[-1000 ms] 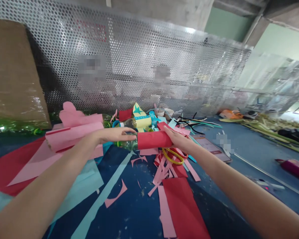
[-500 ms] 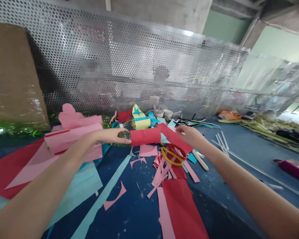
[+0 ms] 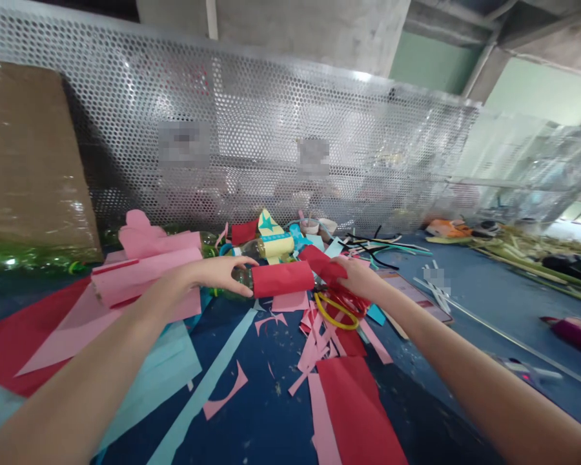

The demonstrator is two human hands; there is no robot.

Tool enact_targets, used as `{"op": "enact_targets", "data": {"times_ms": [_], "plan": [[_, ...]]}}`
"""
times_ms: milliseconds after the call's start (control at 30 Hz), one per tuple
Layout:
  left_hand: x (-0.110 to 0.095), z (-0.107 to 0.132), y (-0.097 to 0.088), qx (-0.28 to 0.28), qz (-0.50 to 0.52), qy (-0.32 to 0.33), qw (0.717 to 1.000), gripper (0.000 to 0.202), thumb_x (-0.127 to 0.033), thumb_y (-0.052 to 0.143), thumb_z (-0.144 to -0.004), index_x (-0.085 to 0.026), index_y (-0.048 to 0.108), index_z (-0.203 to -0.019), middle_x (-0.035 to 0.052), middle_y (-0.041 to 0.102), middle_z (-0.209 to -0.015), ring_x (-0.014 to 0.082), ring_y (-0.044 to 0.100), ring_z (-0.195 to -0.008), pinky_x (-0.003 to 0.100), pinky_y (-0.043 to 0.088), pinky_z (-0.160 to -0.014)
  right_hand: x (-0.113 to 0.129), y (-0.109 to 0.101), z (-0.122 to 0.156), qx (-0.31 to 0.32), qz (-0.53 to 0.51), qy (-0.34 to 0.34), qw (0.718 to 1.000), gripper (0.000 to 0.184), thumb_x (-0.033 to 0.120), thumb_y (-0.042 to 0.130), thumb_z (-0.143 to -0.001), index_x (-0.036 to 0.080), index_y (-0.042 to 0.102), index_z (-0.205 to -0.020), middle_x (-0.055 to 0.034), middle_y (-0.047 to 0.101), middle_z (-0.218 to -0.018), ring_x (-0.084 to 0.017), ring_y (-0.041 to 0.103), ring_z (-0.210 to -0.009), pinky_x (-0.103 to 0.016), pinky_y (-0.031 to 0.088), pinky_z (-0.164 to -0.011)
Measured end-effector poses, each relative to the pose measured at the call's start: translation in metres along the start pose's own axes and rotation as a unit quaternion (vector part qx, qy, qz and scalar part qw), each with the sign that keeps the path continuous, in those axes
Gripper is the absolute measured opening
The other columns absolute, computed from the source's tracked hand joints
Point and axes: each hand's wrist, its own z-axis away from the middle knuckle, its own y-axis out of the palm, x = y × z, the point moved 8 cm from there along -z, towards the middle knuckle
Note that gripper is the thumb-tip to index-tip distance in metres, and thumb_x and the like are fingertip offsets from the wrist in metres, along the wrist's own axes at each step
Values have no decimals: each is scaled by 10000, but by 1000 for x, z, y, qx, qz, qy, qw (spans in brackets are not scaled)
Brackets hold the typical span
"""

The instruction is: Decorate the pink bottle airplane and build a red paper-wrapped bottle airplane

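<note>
My left hand (image 3: 225, 274) has its thumb and fingers around the bare end of a clear plastic bottle (image 3: 243, 278). A sleeve of red paper (image 3: 283, 279) covers the bottle's middle. At the bottle's other end, my right hand (image 3: 353, 279) pinches a strip of red paper (image 3: 332, 271) that bends beneath the fingers; its fingertips are partly hidden. Just below that hand lie scissors with yellow and red handles (image 3: 336, 313), on a pile of pink paper scraps (image 3: 314, 342). Behind the red sleeve is another bottle (image 3: 275, 245) wrapped in yellow paper with blue trim.
Pink paper rolls (image 3: 148, 274) and light blue sheets (image 3: 159, 368) lie on the left. A red sheet (image 3: 356, 407) is in front. White sticks (image 3: 436, 290), a flat card-like object (image 3: 419, 297) and a purple bottle (image 3: 574, 336) are at right. A perforated metal panel (image 3: 261, 116) stands behind.
My right hand has moved left and down towards the bottle, bending the red strip that lay flat and slanted. A flat card-like object now shows beside my right forearm. My left hand keeps its hold.
</note>
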Motion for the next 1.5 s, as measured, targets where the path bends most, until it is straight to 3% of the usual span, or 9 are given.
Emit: {"op": "enact_targets", "data": {"times_ms": [233,400,467,633,800,933,1300,1400,1500], "plan": [[22,0,-21,-85,23,6,996,584,-554,574,-773,-217,576,-1249,70,697,-1167,220,659,-1007,270,480,-832,8,-14,-4,-63,-33,-14,997,415,15,445,-858,177,614,-1200,-90,683,-1129,-178,668,-952,-278,505,-843],[49,12,-53,-186,-19,-47,981,425,-420,488,-840,-175,637,-1154,84,705,-1147,238,635,-1055,290,476,-844,14,-21,1,-105,-16,-33,994,339,67,483,-798,178,729,-1004,-126,699,-1102,-298,595,-1126,-425,414,-984],[56,19,-55,-160,-43,-76,983,338,-410,524,-810,-186,708,-985,68,749,-995,242,665,-965,279,492,-775,21,-27,4,-127,-12,-41,991,290,135,495,-818,160,742,-966,-160,682,-1116,-334,561,-1163,-470,384,-1001],[64,33,-25,37,-84,-148,985,195,-403,743,-648,-218,717,-707,1,690,-605,185,650,-595,243,481,-524,51,-45,11,-154,-29,-85,984,261,253,495,-858,183,735,-929,-128,695,-1074,-304,591,-1083,-445,385,-983],[66,39,-4,126,-122,-203,963,253,-357,642,-865,-182,644,-1048,52,678,-969,176,651,-787,332,554,-685,80,-55,20,-142,-70,-123,980,226,263,489,-875,210,708,-874,-83,720,-1025,-272,621,-1014,-406,418,-936],[65,41,-6,127,-135,-225,957,277,-327,564,-925,-184,592,-1160,83,612,-1184,215,628,-977,405,542,-824,89,-56,27,-126,-95,-125,980,224,259,485,-885,177,693,-900,-108,725,-1010,-276,635,-977,-398,435,-910],[62,53,-17,129,-156,-266,943,304,-345,583,-912,-163,596,-1155,75,621,-1163,235,631,-982,417,539,-825,96,-50,32,-153,-154,-119,969,202,241,483,-890,181,662,-962,-120,688,-1052,-290,609,-1004,-435,459,-905],[65,55,-22,111,-154,-272,943,306,-338,575,-918,-165,584,-1170,84,619,-1166,221,634,-969,414,544,-815,117,-57,43,-155,-189,-145,959,180,288,530,-900,205,656,-997,-85,688,-1060,-262,618,-1011,-404,494,-890],[66,53,-38,47,-173,-250,951,312,-336,576,-917,-161,583,-1175,83,613,-1181,232,628,-987,426,539,-828,166,-52,55,-76,-225,-241,941,168,259,600,-882,247,670,-1033,-22,721,-1032,-201,658,-966,-331,541,-848]]}}
